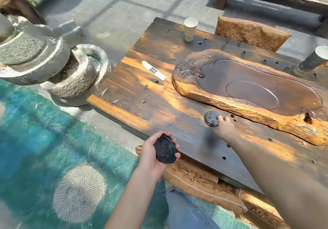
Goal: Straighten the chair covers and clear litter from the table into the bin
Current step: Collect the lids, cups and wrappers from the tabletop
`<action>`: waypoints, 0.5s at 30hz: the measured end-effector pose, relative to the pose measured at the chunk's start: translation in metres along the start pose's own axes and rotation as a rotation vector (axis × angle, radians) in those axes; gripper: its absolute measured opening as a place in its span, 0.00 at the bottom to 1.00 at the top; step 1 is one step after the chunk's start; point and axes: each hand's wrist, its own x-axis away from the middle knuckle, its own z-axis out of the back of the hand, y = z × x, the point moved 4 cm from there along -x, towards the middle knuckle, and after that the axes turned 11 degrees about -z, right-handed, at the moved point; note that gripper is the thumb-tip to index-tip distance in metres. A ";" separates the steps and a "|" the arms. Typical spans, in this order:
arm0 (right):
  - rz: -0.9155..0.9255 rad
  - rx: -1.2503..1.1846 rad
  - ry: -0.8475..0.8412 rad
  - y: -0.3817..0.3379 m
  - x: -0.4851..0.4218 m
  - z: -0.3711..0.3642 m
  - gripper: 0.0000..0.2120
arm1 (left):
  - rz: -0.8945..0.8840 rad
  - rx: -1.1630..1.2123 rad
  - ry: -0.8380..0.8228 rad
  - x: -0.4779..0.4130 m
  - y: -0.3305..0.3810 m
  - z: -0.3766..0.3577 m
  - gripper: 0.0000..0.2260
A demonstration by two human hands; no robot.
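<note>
Wooden surface (177, 115) bearing a carved wooden tray (248, 87) toward 2 o'clock, two paper cups at 12 o'clock (190, 30) and 3 o'clock (312, 60), and a paper wrapper (154, 70) at 11 o'clock. Right hand (224, 126) at centre, fingertips touching a black lid (211, 118) lying flat beside the tray, grip not clamped on it. Left hand (150, 157) at 7 o'clock off the surface edge, grip clamped on a stack of black lids (165, 150).
</note>
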 end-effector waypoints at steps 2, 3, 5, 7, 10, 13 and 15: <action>-0.027 0.033 -0.020 -0.010 -0.024 -0.002 0.27 | 0.009 -0.013 -0.010 -0.009 0.017 -0.002 0.09; -0.042 0.050 -0.044 -0.015 -0.036 -0.003 0.29 | 0.013 -0.019 -0.008 -0.013 0.025 -0.003 0.10; -0.059 0.091 -0.097 -0.027 -0.057 -0.007 0.32 | 0.006 -0.018 0.009 -0.022 0.039 -0.002 0.13; -0.055 0.141 -0.123 -0.038 -0.068 -0.012 0.32 | 0.001 -0.007 0.033 -0.028 0.052 0.001 0.14; -0.038 0.235 -0.105 -0.045 -0.072 -0.027 0.25 | 0.012 0.006 0.075 -0.035 0.069 0.010 0.11; -0.071 0.302 0.025 -0.041 -0.066 -0.044 0.19 | 0.020 0.018 0.064 -0.043 0.082 0.018 0.10; -0.090 0.326 0.089 -0.043 -0.058 -0.047 0.19 | 0.018 0.015 0.039 -0.051 0.092 0.024 0.11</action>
